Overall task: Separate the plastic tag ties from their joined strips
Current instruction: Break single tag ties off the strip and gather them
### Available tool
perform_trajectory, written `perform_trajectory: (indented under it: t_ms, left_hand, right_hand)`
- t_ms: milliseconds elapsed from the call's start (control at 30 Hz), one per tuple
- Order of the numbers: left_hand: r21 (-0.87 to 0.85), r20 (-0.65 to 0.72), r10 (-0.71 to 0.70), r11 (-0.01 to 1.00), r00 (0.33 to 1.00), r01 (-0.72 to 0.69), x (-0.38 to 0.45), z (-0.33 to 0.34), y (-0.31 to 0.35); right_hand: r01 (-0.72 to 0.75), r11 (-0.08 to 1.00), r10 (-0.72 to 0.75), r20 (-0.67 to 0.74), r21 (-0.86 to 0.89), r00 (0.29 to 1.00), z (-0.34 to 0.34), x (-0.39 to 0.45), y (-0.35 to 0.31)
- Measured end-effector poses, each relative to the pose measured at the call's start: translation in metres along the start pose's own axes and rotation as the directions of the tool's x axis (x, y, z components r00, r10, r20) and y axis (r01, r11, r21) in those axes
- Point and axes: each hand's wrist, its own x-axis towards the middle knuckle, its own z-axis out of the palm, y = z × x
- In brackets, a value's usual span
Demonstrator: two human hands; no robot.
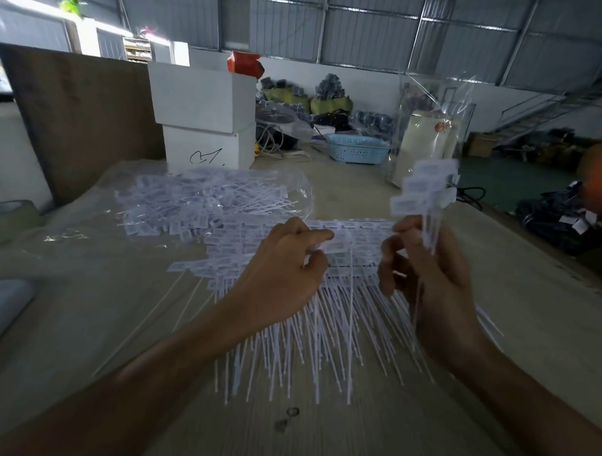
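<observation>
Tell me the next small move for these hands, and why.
Probably pull the left hand away to snap off the tag tie it pinches from the joined strips. Its grip is already on a tag at the strip's edge, and the right hand holds a bunch of separated ties upright, ready for another.

tag ties (323,317) under both hands: white, faint bluish print
basket (357,151) beyond right hand (437,283): light blue, perforated
boxes (204,115) beyond left hand (284,268): white, black scribble
table (354,434): tan
</observation>
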Motion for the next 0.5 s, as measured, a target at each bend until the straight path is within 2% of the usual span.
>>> perform_trajectory:
  t_ms: [100, 200, 333, 433, 500]
  left_hand:
    - [-0.028, 0.004, -0.021, 0.999, 1.000, 0.021, 0.001, 0.001, -0.001]
    - [-0.019, -0.001, -0.005, 1.000, 1.000, 0.005, 0.002, 0.001, -0.002]
    - [-0.002, -0.003, 0.027, 1.000, 1.000, -0.027, 0.000, 0.001, 0.001]
    - [-0.006, -0.033, 0.062, 0.998, 0.998, -0.062, 0.000, 0.000, 0.004]
    - [-0.014, -0.063, 0.095, 0.995, 0.993, -0.096, 0.000, -0.001, 0.007]
  right_hand:
    - [-0.049, 0.998, 0.050, -0.043, 0.025, 0.998, -0.003, 0.003, -0.005]
    - [-0.114, 0.985, 0.107, -0.065, -0.127, 0.992, -0.005, 0.006, -0.009]
    - [-0.063, 0.992, 0.052, -0.103, -0.108, 0.993, -0.012, 0.011, -0.023]
    - [-0.131, 0.969, 0.120, -0.067, -0.208, 0.991, -0.015, 0.012, -0.023]
    - [-0.094, 0.968, 0.080, -0.071, -0.233, 0.994, -0.016, 0.012, -0.024]
